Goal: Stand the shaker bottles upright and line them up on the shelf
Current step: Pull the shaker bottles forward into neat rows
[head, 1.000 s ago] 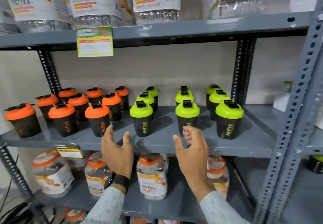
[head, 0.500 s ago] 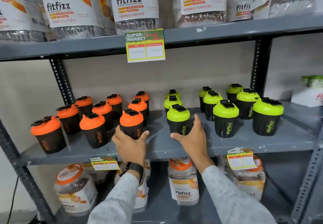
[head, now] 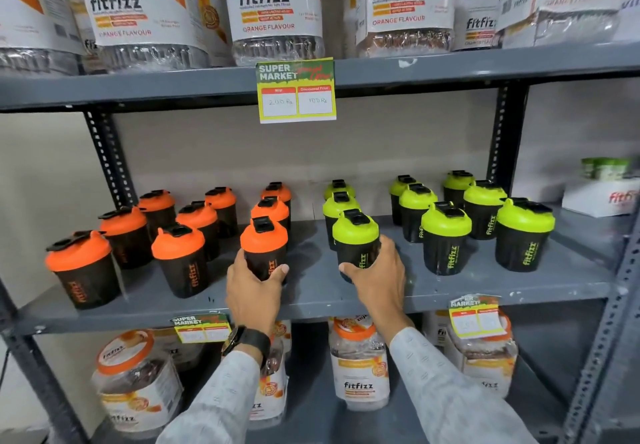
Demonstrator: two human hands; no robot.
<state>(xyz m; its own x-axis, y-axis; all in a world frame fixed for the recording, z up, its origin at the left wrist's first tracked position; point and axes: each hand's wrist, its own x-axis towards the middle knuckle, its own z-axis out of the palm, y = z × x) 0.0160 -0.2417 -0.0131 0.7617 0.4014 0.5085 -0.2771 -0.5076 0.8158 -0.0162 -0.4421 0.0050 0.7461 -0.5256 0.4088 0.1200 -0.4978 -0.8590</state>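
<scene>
Several black shaker bottles stand upright on the grey middle shelf (head: pixel 311 291), orange-lidded ones on the left and green-lidded ones on the right, in rows running front to back. My left hand (head: pixel 251 286) wraps around the front orange-lidded shaker (head: pixel 265 246) of the third orange row. My right hand (head: pixel 379 275) grips the front green-lidded shaker (head: pixel 356 239) of the first green row. Both bottles rest on the shelf near its front edge. My fingers hide their lower halves.
Large fitfizz jars (head: pixel 273 10) fill the top shelf, with a price tag (head: pixel 296 91) hanging from its edge. More jars (head: pixel 358 364) sit on the bottom shelf. A white box (head: pixel 602 197) lies at the far right. Perforated uprights (head: pixel 107 163) frame the bay.
Both hands reached from below the shelf edge up to the front bottles and closed around them. The view shifted right and up, so the shelf now sits more central.
</scene>
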